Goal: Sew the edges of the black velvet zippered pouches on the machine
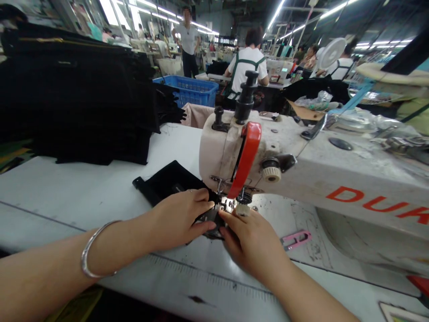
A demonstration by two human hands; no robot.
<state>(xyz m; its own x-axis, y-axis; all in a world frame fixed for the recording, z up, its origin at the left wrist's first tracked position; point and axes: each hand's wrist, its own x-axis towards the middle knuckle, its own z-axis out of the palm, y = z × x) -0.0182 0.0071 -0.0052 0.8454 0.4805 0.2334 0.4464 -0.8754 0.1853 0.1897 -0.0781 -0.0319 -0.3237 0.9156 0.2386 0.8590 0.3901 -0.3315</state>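
Observation:
A black fabric piece (167, 179) lies on the sewing table, its right end running under the lit needle area of a white sewing machine (301, 156). My left hand (182, 214) rests on the fabric, thumb and fingers closed on its edge just left of the presser foot (228, 205). On the other side, my right hand (251, 235) is bent with its fingertips at the front right of the foot, touching the dark material there. What lies beneath those fingertips is mostly hidden. A red guard (246, 158) stands above the needle area.
Pink thread snips (296, 240) lie right of my right hand. A tall stack of black pieces (80, 94) fills the table's back left. Behind are a blue basket (191, 89) and a seated person (246, 67); another person (188, 42) stands farther back.

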